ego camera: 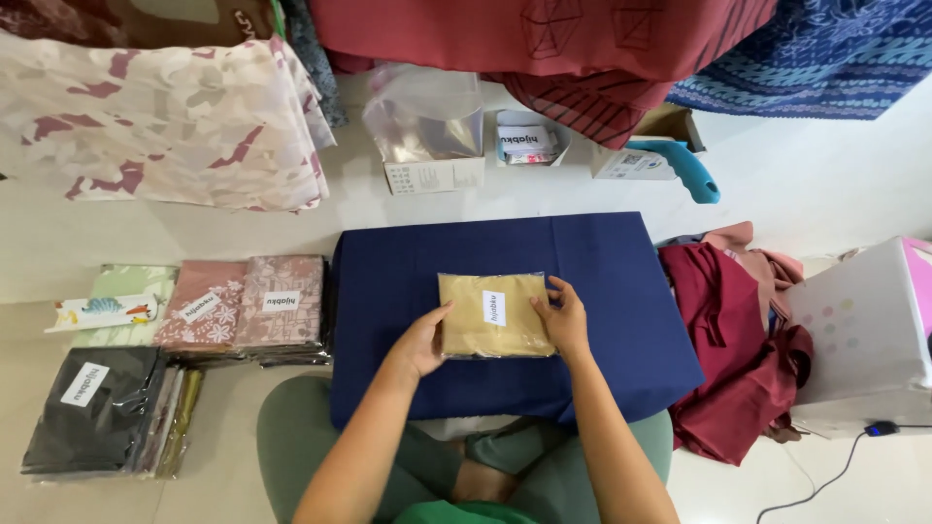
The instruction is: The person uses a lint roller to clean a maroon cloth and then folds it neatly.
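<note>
A tan folded cloth in a clear plastic packet, with a small white label, lies flat on a navy blue cloth-covered board across my lap. My left hand grips the packet's left edge, thumb on top. My right hand holds its right edge, fingers spread over the corner. Both forearms reach in from the bottom of the view.
Stacks of packed cloths lie at the left: pink floral ones, a green one, a black one. Boxes of plastic bags and labels stand behind. Loose maroon cloth and a white box sit at the right.
</note>
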